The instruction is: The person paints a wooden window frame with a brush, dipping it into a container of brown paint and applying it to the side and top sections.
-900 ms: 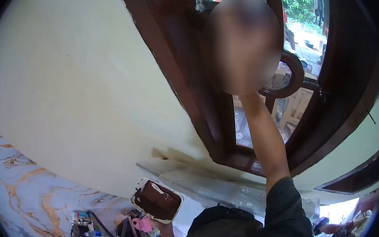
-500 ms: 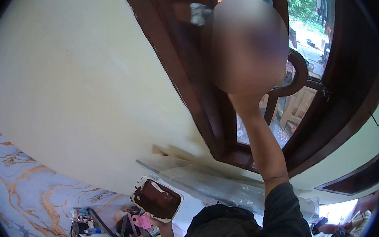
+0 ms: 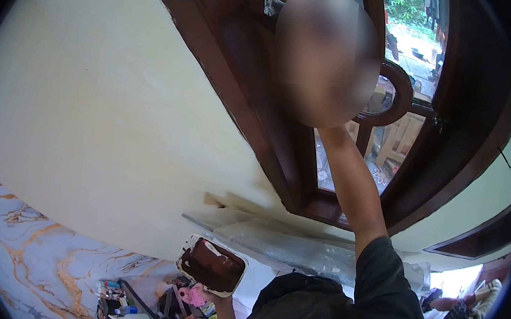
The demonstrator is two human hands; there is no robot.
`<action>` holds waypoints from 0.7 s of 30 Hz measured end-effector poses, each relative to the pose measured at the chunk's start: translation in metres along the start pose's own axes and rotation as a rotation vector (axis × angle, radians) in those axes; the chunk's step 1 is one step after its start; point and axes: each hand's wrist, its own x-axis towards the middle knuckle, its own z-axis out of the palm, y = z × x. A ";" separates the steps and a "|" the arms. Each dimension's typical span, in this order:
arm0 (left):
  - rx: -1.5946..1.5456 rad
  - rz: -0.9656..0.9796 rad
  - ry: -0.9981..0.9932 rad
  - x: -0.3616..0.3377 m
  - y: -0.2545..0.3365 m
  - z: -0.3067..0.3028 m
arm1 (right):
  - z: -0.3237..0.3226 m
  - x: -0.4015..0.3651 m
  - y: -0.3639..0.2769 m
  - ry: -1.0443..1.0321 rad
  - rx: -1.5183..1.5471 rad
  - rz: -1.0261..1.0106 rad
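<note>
Hands well apart: left hand (image 3: pixel 216 300) grips the tray (image 3: pixel 242 280) low, and a tilt could spill its brown contents (image 3: pixel 211 269); right hand (image 3: pixel 328 60), blurred, grip impossible to tell, reaches the dark frame (image 3: pixel 240 50), where a slip could smear the glass (image 3: pixel 413 58).

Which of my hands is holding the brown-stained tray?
Your left hand, low down, holds the tray; your right hand is raised before the dark window frame, blurred.

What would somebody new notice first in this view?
Probably the raised right hand, a blurred patch before the dark brown window frame at the top. Next, the left hand, low in the middle, holding a white-rimmed tub with dark brown contents. Then the gold-veined marbled panel at lower left.
</note>
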 end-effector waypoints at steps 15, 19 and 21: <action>-0.014 -0.014 -0.039 0.001 -0.001 0.013 | 0.003 -0.035 -0.080 -0.049 0.085 0.046; -0.017 -0.009 -0.019 -0.001 -0.002 0.010 | -0.015 -0.017 -0.050 -0.021 0.068 0.038; -0.017 -0.012 -0.017 0.000 -0.002 0.010 | -0.017 -0.013 -0.034 -0.048 0.039 -0.022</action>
